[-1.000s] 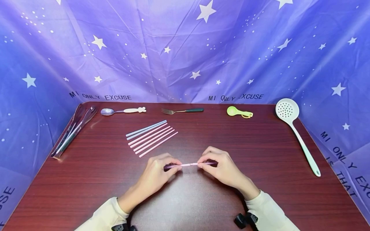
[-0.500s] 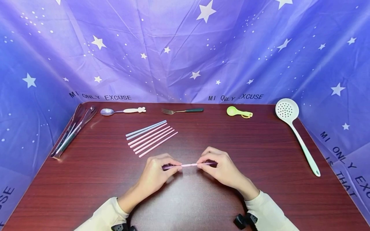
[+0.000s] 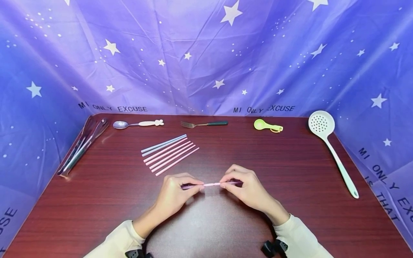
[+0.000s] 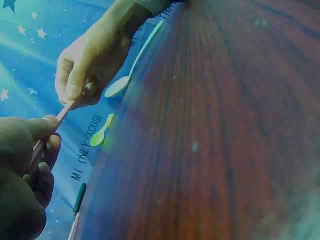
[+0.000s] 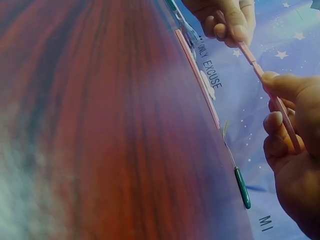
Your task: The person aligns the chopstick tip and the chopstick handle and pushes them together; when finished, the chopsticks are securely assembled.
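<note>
Between thumb and fingertips, my left hand pinches a pink straw. A second pink straw is pinched by my right hand, its rear part lying along the palm. The two straws meet end to end between the hands, above the table. In the right wrist view a small step shows at the joint; how far one end sits inside the other cannot be told. Behind the left hand, several pink straws lie slantwise in a row beside two blue straws.
Along the table's back edge lie a spoon, a fork and a green measuring spoon. A long-handled skimmer lies at the right. At the left is a clear bag of utensils. A starry cloth hangs behind.
A second ago a small gap showed between the two straws' ends; they came together by half a second ago and stay joined. The hands have barely moved.
</note>
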